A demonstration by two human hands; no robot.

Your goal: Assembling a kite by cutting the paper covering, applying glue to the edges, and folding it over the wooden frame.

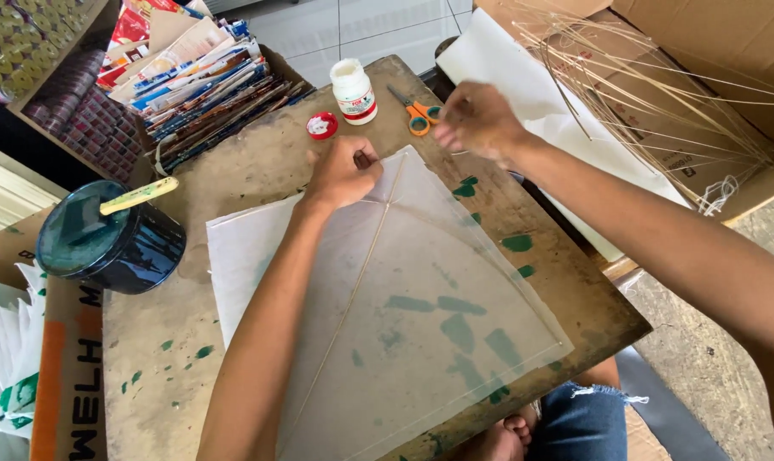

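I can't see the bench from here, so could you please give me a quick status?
Left hand pressing kite paper at thin stick. Right hand raised, blurred. Scissors, glue bottle beyond.

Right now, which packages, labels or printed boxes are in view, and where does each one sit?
Glue bottle: table's far edge, small white jar, red-and-white label.
Stack of printed packets: far left in an open box, flat, multicoloured.
Cardboard box: far right, brown, holding thin sticks.
Printed carton: near left, brown with orange stripe.
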